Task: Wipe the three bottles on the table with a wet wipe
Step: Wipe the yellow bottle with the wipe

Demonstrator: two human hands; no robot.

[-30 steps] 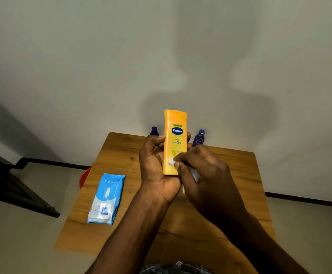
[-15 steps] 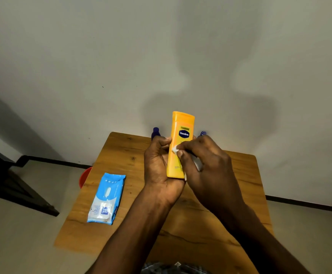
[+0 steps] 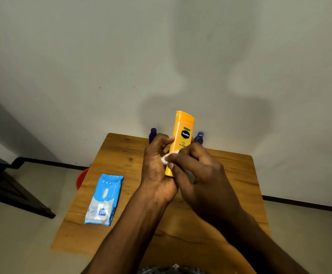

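Note:
My left hand (image 3: pixel 157 171) grips the lower half of a yellow Vaseline bottle (image 3: pixel 183 127), held upright above the wooden table (image 3: pixel 121 155). My right hand (image 3: pixel 196 177) presses a small white wet wipe (image 3: pixel 166 158) against the bottle's lower front. Two dark blue bottles stand at the table's far edge by the wall: one (image 3: pixel 153 133) left of the yellow bottle, another (image 3: pixel 199 137) to its right, both partly hidden behind my hands.
A blue and white pack of wet wipes (image 3: pixel 103 200) lies flat on the table's left side. A red bowl-like object (image 3: pixel 82 179) peeks out below the table's left edge. A dark piece of furniture (image 3: pixel 7 186) stands on the floor at left.
The wipe in my right hand went up the bottle's front and has come back down to its lower left edge. The bottle has tilted slightly to the right.

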